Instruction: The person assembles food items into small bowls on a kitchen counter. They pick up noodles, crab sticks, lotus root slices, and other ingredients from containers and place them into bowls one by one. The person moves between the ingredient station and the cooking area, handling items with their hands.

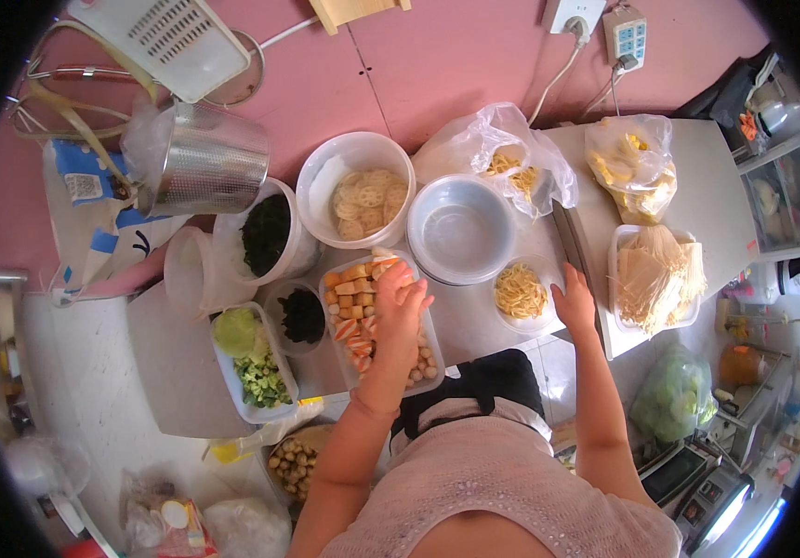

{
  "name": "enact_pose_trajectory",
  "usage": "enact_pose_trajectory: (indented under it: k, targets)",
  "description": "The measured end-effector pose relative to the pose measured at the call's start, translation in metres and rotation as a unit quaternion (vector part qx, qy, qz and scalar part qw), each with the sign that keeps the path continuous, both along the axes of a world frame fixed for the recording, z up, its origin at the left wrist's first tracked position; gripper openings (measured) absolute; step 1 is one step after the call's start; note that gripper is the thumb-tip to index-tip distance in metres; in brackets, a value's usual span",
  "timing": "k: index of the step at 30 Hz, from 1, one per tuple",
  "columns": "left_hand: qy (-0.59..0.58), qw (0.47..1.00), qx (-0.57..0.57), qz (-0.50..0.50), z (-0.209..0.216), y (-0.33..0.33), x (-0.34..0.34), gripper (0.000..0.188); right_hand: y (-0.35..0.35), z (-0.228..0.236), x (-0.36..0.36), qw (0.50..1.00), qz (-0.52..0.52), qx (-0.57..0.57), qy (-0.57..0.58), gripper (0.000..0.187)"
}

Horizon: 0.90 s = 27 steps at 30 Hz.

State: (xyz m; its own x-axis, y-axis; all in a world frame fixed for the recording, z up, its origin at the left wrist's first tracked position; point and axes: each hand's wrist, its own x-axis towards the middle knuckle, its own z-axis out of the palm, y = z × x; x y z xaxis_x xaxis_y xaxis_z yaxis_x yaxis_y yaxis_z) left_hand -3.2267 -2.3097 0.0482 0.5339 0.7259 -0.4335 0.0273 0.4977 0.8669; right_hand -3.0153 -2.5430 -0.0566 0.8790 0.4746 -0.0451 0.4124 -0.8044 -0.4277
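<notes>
My left hand (pixel 398 305) is over a clear rectangular tray (pixel 433 325), its loosely bent fingers apart and nothing visible held in them. The tray holds tan cubes (pixel 355 286), orange-and-white striped pieces (pixel 359 346) and small pale balls (pixel 426 365), partly hidden by my hand and forearm. My right hand (pixel 574 299), fingers stretched out, is at the seam between two tables, just right of a clear bowl of yellowish strips (pixel 521 291). Behind these stand a round whitish bowl (pixel 461 228) and a white tub (pixel 310 177) with pale lotus root slices (pixel 368 203).
Left are tubs of dark greens (pixel 265 234) and a tray of chopped green vegetables (pixel 262 377). A perforated metal basket (pixel 214 160) leans behind. Right are a tray of dried sheets (pixel 653 279) and a yellow-filled bag (pixel 632 167). Cords hang from outlets (pixel 625 37) on the pink wall.
</notes>
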Motion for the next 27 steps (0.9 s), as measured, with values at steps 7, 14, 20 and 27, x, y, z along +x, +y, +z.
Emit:
enact_pose_trajectory:
  k: [7, 14, 20, 27]
  targets:
    - [0.137, 0.94, 0.313, -0.005, -0.031, 0.026, 0.026, 0.028, -0.021, -0.035, 0.011, 0.963, -0.103, 0.097, 0.229, 0.038]
    - [0.261, 0.859, 0.439, 0.0, -0.013, 0.048, 0.039, 0.017, 0.012, 0.047, 0.005, 0.997, 0.001, -0.013, -0.082, 0.035]
    - [0.275, 0.825, 0.492, -0.03, -0.01, 0.052, 0.038, 0.015, 0.053, 0.101, 0.04, 0.981, 0.019, 0.192, -0.018, 0.018]
    - [0.285, 0.81, 0.513, -0.022, 0.002, 0.044, 0.044, 0.012, 0.048, 0.159, 0.246, 0.962, 0.101, 0.095, -0.236, 0.024]
